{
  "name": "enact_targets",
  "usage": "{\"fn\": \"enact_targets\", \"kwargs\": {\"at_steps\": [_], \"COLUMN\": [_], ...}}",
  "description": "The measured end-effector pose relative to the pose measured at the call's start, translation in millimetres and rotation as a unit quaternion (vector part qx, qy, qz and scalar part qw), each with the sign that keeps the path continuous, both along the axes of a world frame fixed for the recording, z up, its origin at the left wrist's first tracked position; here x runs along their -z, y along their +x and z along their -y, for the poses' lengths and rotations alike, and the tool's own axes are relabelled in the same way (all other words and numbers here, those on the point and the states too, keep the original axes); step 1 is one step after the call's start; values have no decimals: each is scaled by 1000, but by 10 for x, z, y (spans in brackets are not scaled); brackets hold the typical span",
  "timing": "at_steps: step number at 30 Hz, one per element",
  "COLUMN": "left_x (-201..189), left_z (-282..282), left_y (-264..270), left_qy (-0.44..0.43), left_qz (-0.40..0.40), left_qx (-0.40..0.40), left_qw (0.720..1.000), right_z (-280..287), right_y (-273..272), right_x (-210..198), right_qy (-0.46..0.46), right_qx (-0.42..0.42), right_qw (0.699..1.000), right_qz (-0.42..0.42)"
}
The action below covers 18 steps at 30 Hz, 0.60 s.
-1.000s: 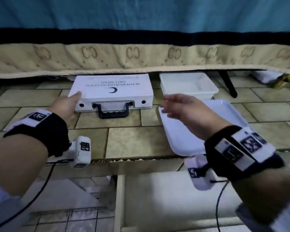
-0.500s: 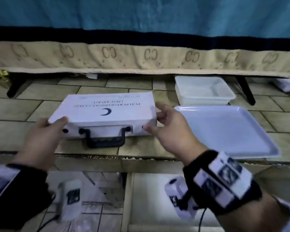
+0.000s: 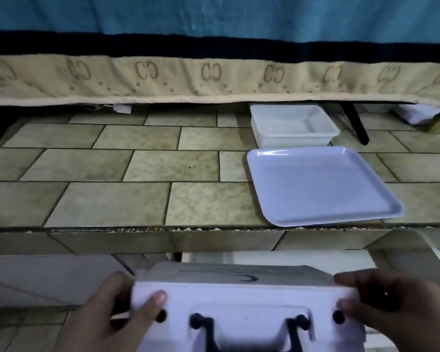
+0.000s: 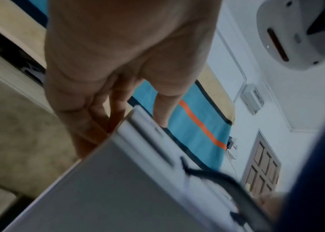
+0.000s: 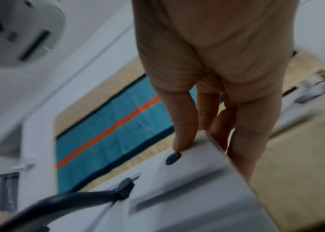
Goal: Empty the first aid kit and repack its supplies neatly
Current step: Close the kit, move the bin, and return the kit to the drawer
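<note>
At six o'clock, nearest the camera, the first aid kit [image 3: 244,308] hangs clear of the tiled ledge [image 3: 107,199], held by its two short ends. The left hand [image 3: 107,318] clamps the left end, thumb [image 3: 156,299] on the front face by a black stud, other fingers wrapped round behind the corner. The right hand [image 3: 396,306] grips the right end the same way, and the right wrist view shows its thumb [image 5: 181,138] pressed just above the other stud, fingers behind the edge. The black handle [image 3: 247,329] faces the person and nobody holds it.

The case looks shut, lid up with its crescent mark [image 3: 249,278]; its contents are hidden. The risks, as I judge them:
- The grip is a squeeze on smooth plastic ends. If either hand relaxes, the case could slip and drop below the ledge.
- Whether the latches are fastened cannot be told. If they are loose, tipping the case could swing the lid open and spill the supplies.
- The frames are blurred with motion, so a fast swing could knock the case against the ledge edge.

Further out, at about one o'clock, a flat white tray [image 3: 318,184] lies on the ledge with nothing on it. Just beyond it, nearly touching, a deeper white tub [image 3: 290,128] stands by the hanging blanket [image 3: 214,47]; nothing shows inside it.
</note>
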<state>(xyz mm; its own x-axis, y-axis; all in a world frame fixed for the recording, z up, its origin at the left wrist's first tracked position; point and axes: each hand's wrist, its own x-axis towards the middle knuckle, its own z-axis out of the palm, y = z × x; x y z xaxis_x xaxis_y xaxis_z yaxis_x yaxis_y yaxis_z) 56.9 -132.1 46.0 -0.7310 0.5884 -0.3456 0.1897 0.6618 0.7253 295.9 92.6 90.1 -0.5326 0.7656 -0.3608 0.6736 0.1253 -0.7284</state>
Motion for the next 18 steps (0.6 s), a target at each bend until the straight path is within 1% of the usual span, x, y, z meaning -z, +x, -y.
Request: {"fn": "enact_targets", "kwargs": {"at_steps": [1,2,3,4,5,7,9,11,12,13,14,15,16,18], "left_x": [68,53,124,185,229,398,499,627,683,708,684,701,726,743], "left_z": [-88,-229,-360,-506,-625,-808,-942,-1040,-1081,-1126,-1167,-1208,-1256,-1314], "left_y": [74,176,222,236,224,155,80,19,-4,-14,-7,-25,-27,-23], "left_qy": [6,-2,-18,-36,-59,-71,-30,-14,-10,-26,-31,-44,-58,-101], "left_qz": [30,45,67,112,139,160,202,249,260,260,259,243,221,167], "left_qx": [23,56,84,84,89,94,70,58,57,64,78,102,122,160], "left_qw": [999,997,994,990,985,980,976,967,964,963,962,964,966,968], "right_z": [-111,-205,-292,-352,-420,-564,-721,-785,-805,-830,-835,-838,-861,-885], "right_y": [78,120,134,135,126,105,40,-84,-161,-226,-269,-316,-359,-381], "right_x": [109,214,300,378,471,662,885,1057,1144,1238,1290,1298,1303,1346], "right_qy": [0,18,18,10,19,30,37,21,13,12,28,53,62,55], "right_qx": [10,23,30,35,43,49,50,-6,-41,-82,-146,-212,-253,-295], "right_qw": [1000,999,999,998,998,997,996,994,988,981,964,942,925,906], "right_qz": [15,28,41,55,50,46,59,107,145,177,219,255,275,298]}}
